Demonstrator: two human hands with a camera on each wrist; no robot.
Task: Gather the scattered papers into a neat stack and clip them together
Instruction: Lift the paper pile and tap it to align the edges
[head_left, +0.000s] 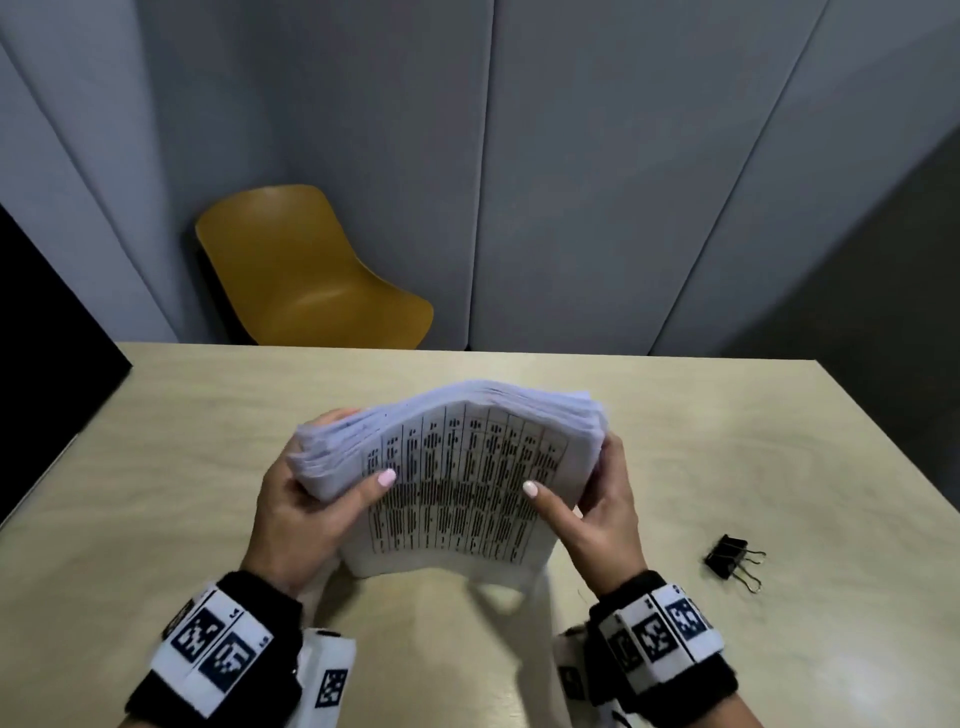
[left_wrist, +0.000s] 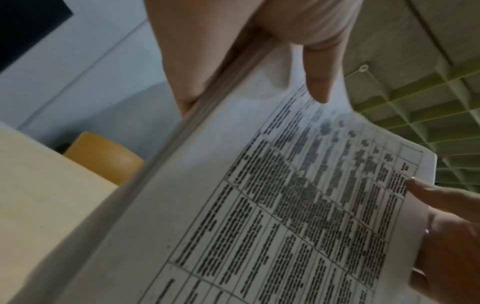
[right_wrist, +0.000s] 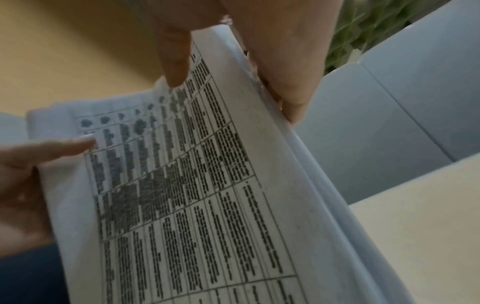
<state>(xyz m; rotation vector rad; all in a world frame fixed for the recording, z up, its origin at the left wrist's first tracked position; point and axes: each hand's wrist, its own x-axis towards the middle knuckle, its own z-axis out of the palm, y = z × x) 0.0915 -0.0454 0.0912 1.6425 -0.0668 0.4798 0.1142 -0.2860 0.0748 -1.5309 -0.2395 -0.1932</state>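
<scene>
The stack of papers (head_left: 457, 478) stands on its lower edge on the worktop (head_left: 727, 441), with the left hand (head_left: 306, 499) holding one side edge and the right hand (head_left: 597, 499) the other, each grip closed on the sheets with a thumb on the printed face. The left edges fan out unevenly, so loosen both grips slightly and tap the lower edge until the sheets settle flush. The black clip (head_left: 730, 558) lies well apart to the right, untouched; fetch it with the right hand only once the left holds the squared stack firmly.
</scene>
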